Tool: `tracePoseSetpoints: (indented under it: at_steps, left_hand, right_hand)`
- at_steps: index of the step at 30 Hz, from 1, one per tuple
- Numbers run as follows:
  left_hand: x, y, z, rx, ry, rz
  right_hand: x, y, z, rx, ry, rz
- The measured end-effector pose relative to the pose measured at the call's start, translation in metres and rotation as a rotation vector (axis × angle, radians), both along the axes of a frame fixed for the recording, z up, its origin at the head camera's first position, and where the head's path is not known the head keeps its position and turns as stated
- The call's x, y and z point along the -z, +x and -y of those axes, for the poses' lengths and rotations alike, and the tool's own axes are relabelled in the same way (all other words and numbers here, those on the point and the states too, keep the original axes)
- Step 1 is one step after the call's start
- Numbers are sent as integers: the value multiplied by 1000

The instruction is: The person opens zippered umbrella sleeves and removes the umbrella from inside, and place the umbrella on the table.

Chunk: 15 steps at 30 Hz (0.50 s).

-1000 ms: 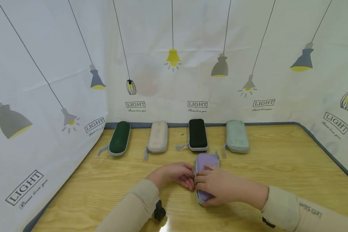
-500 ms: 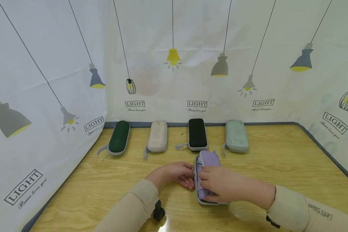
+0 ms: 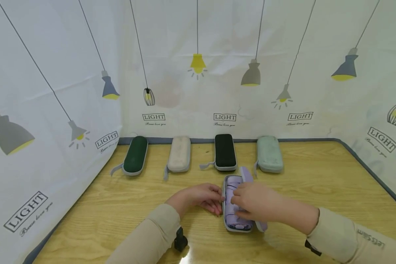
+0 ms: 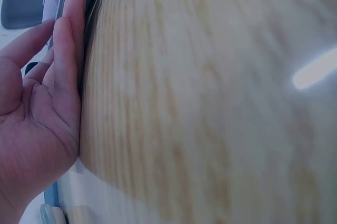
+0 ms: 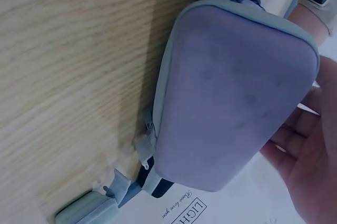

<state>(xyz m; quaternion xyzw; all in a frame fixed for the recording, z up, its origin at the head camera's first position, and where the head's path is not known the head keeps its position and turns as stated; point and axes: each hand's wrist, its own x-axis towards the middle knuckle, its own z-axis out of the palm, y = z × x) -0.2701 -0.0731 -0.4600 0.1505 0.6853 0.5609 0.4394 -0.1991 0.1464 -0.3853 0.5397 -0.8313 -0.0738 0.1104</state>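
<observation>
The purple case (image 3: 237, 230) sits at five o'clock in the head view, lid (image 5: 237, 97) raised. The right hand (image 3: 259, 201) grips the lid; the left hand (image 3: 202, 197), fingers extended, merely touches its side, so pulling might slide it.

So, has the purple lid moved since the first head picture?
Yes: the purple lid has swung open rightward, now wholly right of the black case.

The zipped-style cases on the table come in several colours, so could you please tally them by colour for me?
Dark green case: 1
Cream case: 1
Black case: 1
Mint case: 1
Purple case: 1
Total: 5
</observation>
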Motion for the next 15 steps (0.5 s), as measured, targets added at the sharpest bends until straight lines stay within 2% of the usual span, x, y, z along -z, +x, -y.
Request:
tracePoseSetpoints:
  at_steps: [4,7,12,15]
  left_hand:
    - [1,-1,1,-6,8,11]
    - [1,-1,1,-6,13,12]
    - [3,-2,2,0,19,19]
    - [4,-3,2,0,27,20]
  right_hand:
    - [-4,-1,0,104,7,-9]
    - [-5,-1,0,148,23,16]
    - [-2,0,-2,149,88,75]
    - [1,0,-3,115,121,111]
